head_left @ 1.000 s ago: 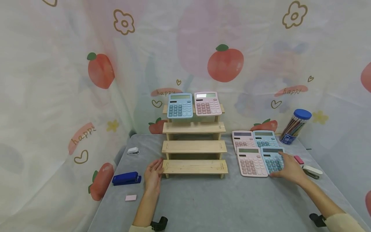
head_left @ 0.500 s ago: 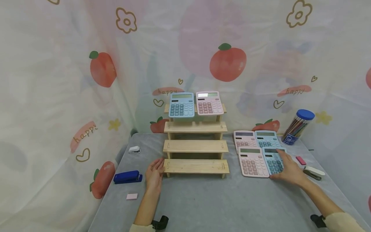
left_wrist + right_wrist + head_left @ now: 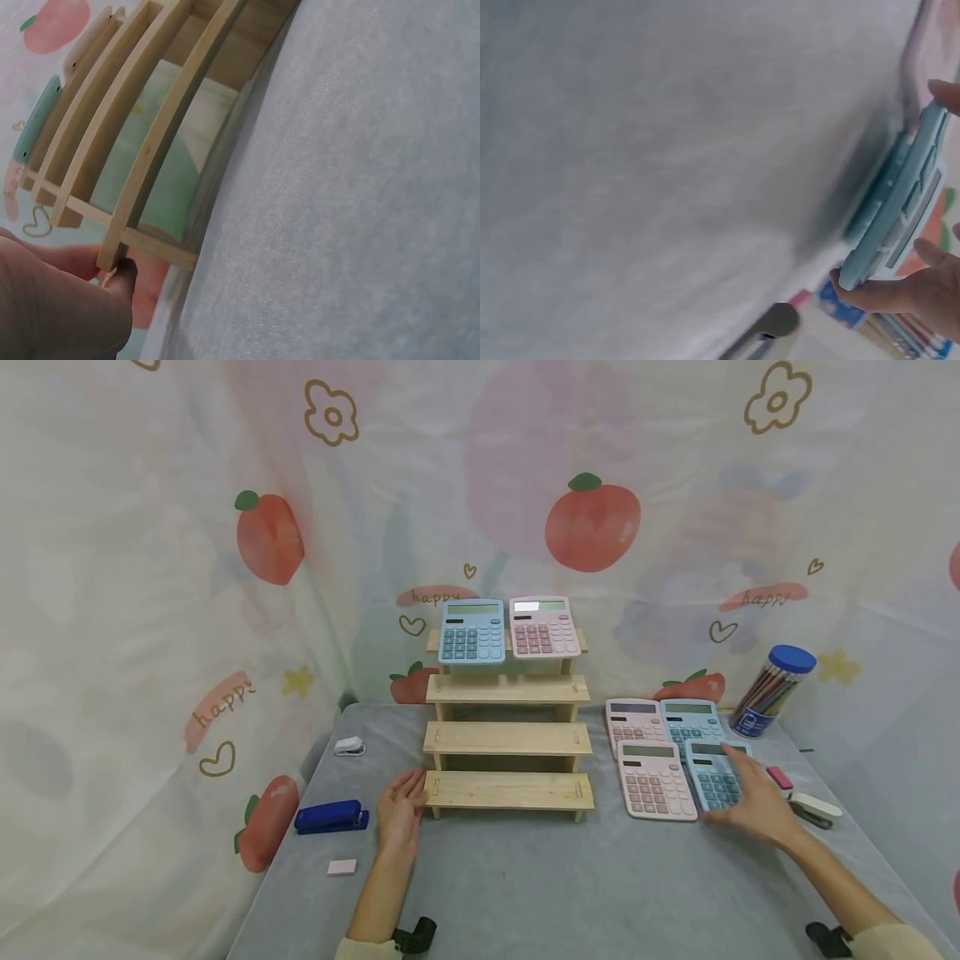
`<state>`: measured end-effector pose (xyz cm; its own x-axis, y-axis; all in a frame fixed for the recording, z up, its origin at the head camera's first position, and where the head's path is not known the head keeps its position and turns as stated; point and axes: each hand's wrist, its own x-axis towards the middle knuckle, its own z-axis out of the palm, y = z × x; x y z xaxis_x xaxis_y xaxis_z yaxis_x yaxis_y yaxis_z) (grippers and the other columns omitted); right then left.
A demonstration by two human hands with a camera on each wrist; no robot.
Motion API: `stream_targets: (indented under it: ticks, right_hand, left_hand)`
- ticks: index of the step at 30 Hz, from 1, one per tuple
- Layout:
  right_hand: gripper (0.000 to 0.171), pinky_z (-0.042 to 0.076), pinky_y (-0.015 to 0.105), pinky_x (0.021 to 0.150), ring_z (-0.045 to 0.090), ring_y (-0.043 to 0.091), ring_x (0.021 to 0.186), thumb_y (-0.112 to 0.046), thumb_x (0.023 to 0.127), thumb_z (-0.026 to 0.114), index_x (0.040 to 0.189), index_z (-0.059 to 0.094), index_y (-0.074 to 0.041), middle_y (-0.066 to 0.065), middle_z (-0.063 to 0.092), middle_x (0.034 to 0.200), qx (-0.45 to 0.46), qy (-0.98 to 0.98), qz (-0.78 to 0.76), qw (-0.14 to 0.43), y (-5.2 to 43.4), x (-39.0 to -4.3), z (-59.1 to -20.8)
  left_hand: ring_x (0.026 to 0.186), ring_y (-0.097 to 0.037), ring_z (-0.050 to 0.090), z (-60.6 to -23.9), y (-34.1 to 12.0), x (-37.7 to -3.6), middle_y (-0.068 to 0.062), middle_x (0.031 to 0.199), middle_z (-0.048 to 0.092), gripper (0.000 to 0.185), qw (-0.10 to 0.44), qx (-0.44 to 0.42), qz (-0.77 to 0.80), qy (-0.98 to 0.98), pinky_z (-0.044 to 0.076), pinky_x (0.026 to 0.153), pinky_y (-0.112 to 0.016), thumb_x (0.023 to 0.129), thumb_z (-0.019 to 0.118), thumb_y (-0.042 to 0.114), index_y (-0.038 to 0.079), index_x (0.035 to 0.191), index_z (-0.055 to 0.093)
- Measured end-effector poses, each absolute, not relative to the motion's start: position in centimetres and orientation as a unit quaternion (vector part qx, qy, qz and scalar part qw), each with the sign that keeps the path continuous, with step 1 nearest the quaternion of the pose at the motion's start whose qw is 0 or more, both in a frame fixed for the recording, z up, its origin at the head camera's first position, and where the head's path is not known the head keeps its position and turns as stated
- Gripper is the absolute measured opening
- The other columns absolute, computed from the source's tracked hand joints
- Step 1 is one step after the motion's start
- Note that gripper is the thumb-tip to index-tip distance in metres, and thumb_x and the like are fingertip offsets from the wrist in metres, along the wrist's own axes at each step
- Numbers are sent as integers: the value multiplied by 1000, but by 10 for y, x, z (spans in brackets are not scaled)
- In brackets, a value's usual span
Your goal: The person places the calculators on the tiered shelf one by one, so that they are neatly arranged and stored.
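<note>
My right hand (image 3: 753, 806) grips a light blue calculator (image 3: 712, 777) by its edges, thumb on one side and fingers on the other. In the right wrist view this calculator (image 3: 900, 202) is tilted up, with a gap to the table below it. Close beside it lie a pink calculator (image 3: 656, 781), and behind, another pink one (image 3: 633, 717) and a blue one (image 3: 692, 718). My left hand (image 3: 400, 814) pinches the left end of the lowest board of a stepped wooden shelf (image 3: 510, 791). On its top step lean a blue calculator (image 3: 471, 631) and a pink calculator (image 3: 542, 627).
On the left are a white mini stapler (image 3: 349, 746), a blue stapler (image 3: 331, 817) and a pale pink eraser (image 3: 342, 867). At right stand a blue-lidded jar of pencils (image 3: 772, 691), a pink eraser (image 3: 780, 777) and a white and dark green stapler (image 3: 816, 809). Patterned cloth (image 3: 390, 460) hangs behind.
The right hand has closed on the front blue calculator and shifted it slightly right, tilting it away from the pink one beside it. My left hand stays at the shelf.
</note>
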<state>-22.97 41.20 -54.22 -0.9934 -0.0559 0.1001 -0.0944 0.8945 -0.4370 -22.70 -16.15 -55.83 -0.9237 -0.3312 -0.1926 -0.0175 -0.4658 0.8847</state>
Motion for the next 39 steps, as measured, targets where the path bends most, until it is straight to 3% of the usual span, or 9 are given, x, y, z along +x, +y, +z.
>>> stream_targets:
  ticks: [5,12,29,34,39]
  right_hand:
    - [133,31,86,94,30,62,132,-35,69,96,167,11,-7,40,20,158,61,-966,242,63,399,-225,-521]
    - [129,32,85,95,31,60,134,-31,66,98,166,19,-11,35,23,161,84,-958,257,94,359,-218,-476]
    - [125,36,81,100,35,56,143,-26,65,99,166,25,-20,24,25,167,162,-944,274,88,249,-228,-400]
    - [119,39,76,102,35,51,146,-23,66,98,164,30,-20,17,26,169,184,-937,285,78,220,-236,-389]
    - [116,46,71,100,37,49,145,-22,67,98,163,34,-19,16,26,169,207,-932,289,73,195,-245,-384]
  left_hand:
    - [144,-35,47,-558,-161,-226,-29,154,48,61,92,171,-838,-510,53,98,-26,92,50,-23,-11,149,35]
    - [144,-35,48,-557,-162,-226,-29,154,48,60,93,171,-837,-511,54,96,-25,92,50,-23,-10,149,36]
    - [143,-35,49,-558,-159,-228,-29,151,51,60,99,183,-838,-505,54,93,-24,90,51,-24,-10,147,38]
    - [143,-35,49,-558,-160,-230,-28,152,51,62,97,186,-837,-506,52,99,-29,91,51,-23,-10,149,36]
    - [143,-34,49,-557,-160,-229,-27,152,51,63,93,190,-836,-507,44,113,-42,91,51,-23,-10,151,36]
